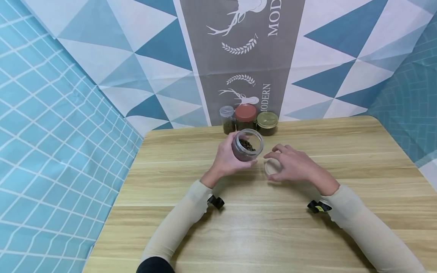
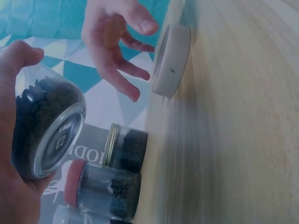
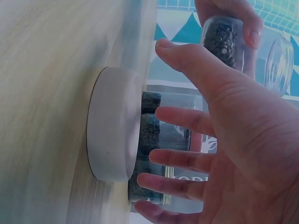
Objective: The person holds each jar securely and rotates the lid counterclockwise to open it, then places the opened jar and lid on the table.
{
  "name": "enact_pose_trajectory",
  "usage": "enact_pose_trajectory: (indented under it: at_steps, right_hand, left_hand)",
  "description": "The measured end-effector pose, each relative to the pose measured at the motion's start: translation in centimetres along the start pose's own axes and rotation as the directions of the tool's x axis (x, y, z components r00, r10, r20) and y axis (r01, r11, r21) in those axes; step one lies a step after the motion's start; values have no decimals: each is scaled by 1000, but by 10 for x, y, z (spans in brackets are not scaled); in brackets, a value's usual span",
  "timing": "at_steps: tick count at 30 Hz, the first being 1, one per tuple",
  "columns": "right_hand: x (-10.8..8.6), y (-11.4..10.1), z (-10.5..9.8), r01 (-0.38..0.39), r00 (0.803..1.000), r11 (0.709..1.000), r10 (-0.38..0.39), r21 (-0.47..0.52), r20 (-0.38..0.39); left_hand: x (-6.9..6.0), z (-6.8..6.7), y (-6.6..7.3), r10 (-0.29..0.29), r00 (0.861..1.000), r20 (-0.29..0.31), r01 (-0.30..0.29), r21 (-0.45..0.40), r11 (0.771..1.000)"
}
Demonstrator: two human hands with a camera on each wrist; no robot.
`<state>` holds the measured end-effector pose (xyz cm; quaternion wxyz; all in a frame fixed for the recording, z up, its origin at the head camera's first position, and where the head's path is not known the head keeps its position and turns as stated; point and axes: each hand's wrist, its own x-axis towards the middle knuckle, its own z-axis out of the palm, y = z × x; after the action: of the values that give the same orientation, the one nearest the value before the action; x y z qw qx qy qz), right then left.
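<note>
My left hand (image 1: 229,157) grips an uncapped clear jar (image 1: 246,146) with dark granules inside, tilted above the table. In the left wrist view the jar (image 2: 46,121) shows its round glass base. My right hand (image 1: 293,163) is spread over a pale round lid (image 1: 273,167) lying on the table. The right wrist view has the lid (image 3: 112,123) standing a little apart from the fingers of the right hand (image 3: 238,135), which are spread and hold nothing.
At the table's back edge stand three closed jars: a narrow one with a clear lid (image 1: 227,119), one with a red lid (image 1: 246,113) and a low one with a gold-green lid (image 1: 268,120). Behind them hangs a patterned cloth (image 1: 246,57) on the wall.
</note>
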<state>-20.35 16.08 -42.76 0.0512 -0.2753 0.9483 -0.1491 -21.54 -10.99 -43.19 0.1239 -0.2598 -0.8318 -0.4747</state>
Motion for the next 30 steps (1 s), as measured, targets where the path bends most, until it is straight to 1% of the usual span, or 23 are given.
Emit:
enact_pose_trajectory:
  at_steps: [2,5,8,13,15,20,24,30]
  right_hand:
    - [0,0,0,1,1000,1000,-1,2,0]
    - [1,1,1,4,1000,1000,-4,5,-2]
    - [1,1,1,1,1000,1000,-1,6,-2]
    - [1,-1,-1,-1,1000,1000,1,10,-2]
    - [1,-1,-1,2,1000,1000,-2,10,-2]
    - [2,-1,-1,10,1000,1000,-10,4,-4]
    - [3,0,-1,10,1000,1000,-10,1,2]
    - [3,0,-4,2,1000,1000,-2,3,8]
  left_hand:
    - [0,0,0,-16,1000,-5,15,-53,998]
    - [0,0,1,-32,999,-16,30,-110,993]
    - [1,0,1,-45,999,-29,40,-158,987]
    - [2,-1,4,-90,993,-70,73,-217,973]
    - [3,-3,5,-92,992,-86,68,-248,966]
    - [6,-4,6,-59,993,-105,23,-316,949]
    - [6,-4,7,-57,993,-105,20,-328,944]
    - [-1,2,0,-97,993,-66,71,-317,946]
